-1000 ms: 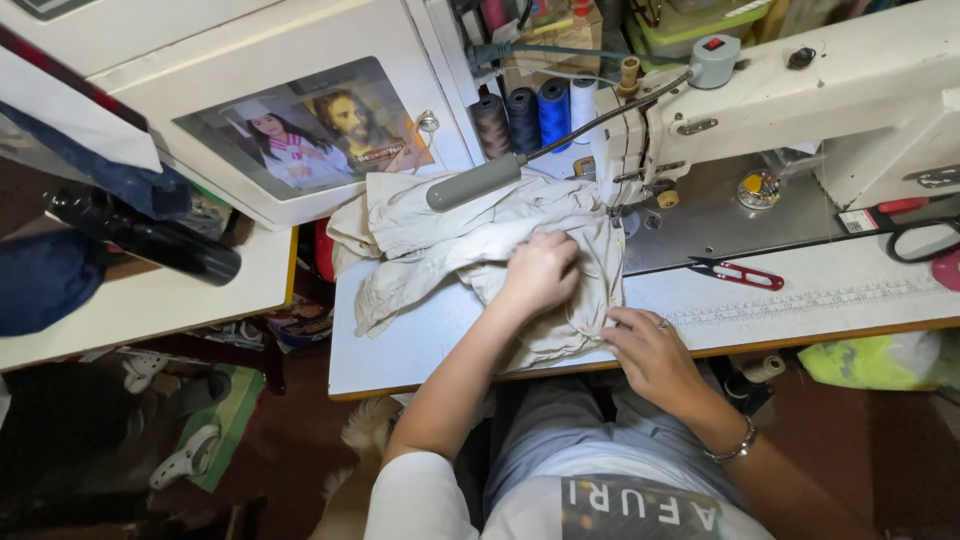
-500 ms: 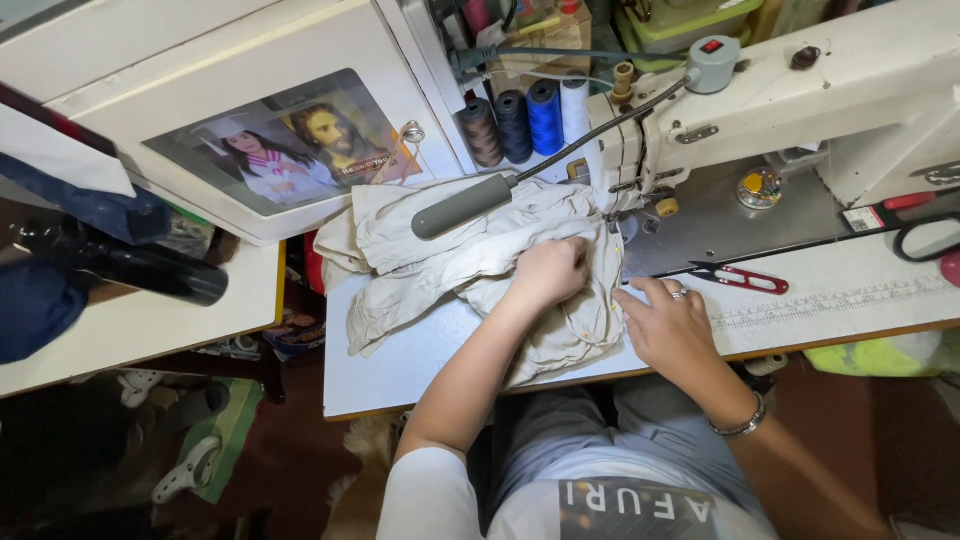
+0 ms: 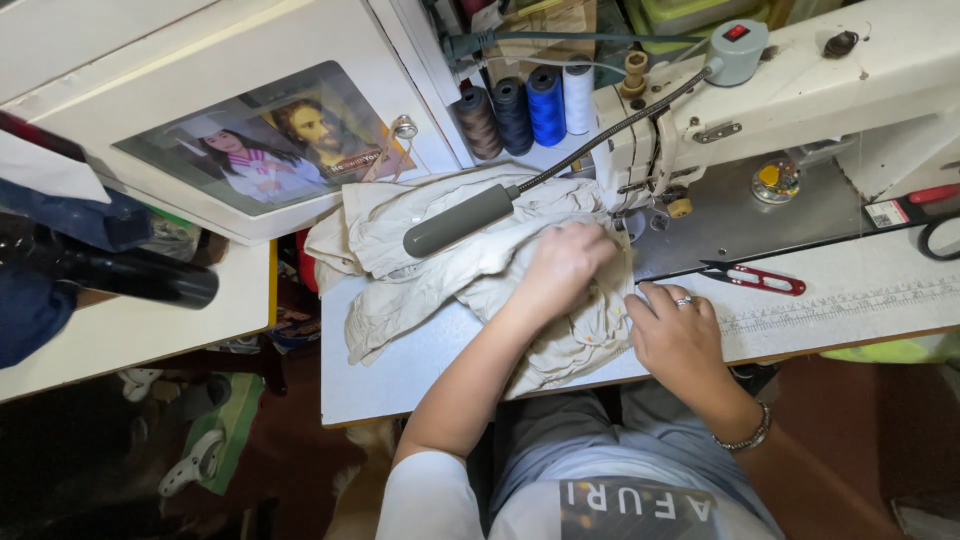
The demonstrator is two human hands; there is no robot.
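Note:
A crumpled beige garment (image 3: 440,260) lies on the white sewing table (image 3: 400,375), bunched up against the needle end of a white sewing machine (image 3: 800,90). My left hand (image 3: 565,265) presses flat on top of the cloth close to the needle. My right hand (image 3: 675,335), wearing a ring, rests on the cloth's right edge where it meets the table. A grey-headed gooseneck lamp (image 3: 460,220) hangs over the garment.
Red thread snips (image 3: 755,280) lie on the table to the right of my hands. Several thread cones (image 3: 525,105) stand behind the machine. A white cabinet (image 3: 200,90) with a picture in its door stands at the left. Black scissor handles (image 3: 940,235) show at the right edge.
Both hands have slid the cloth up and to the right, toward the needle. My right hand moved from the table's front edge up onto the cloth's right side.

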